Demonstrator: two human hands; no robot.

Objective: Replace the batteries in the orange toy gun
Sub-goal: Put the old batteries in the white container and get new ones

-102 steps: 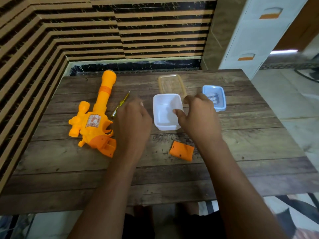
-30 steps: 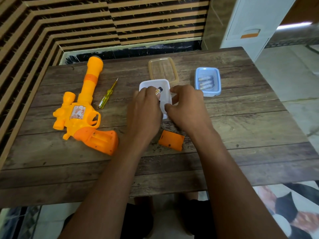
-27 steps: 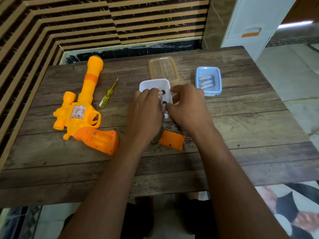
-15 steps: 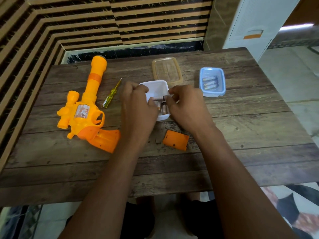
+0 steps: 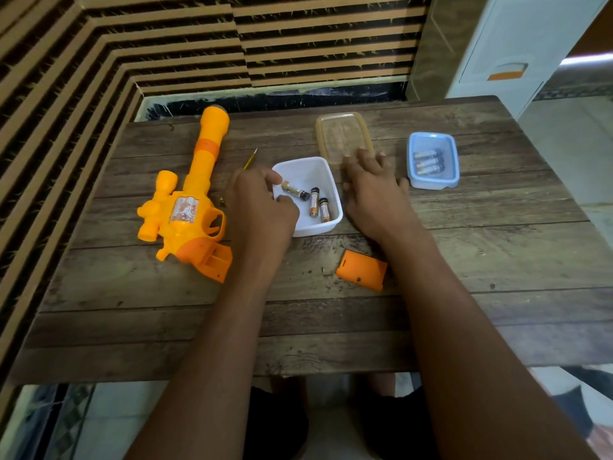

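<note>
The orange toy gun [image 5: 185, 214] lies on its side at the table's left, its grip compartment open. Its orange battery cover [image 5: 361, 269] lies apart near the middle. A white tub [image 5: 326, 171] holds three batteries [image 5: 313, 200]. My left hand [image 5: 262, 207] rests at the tub's left rim, fingers loosely curled, with nothing in it. Right of the tub, my right hand [image 5: 371, 187] lies flat with spread fingers, its fingertips on a clear lid [image 5: 341, 131]. A blue tub [image 5: 433, 161] at the right holds three more batteries.
A yellow screwdriver [image 5: 250, 159] lies between gun and white tub, mostly behind my left hand. A small screw [image 5: 323, 270] lies left of the cover. A striped wall borders the table on the left and back; a white cabinet [image 5: 517, 51] stands at the back right.
Both hands were over the white tub with batteries at the fingers. Now the batteries lie in the tub, the left hand has drawn back left and the right hand has moved right, empty.
</note>
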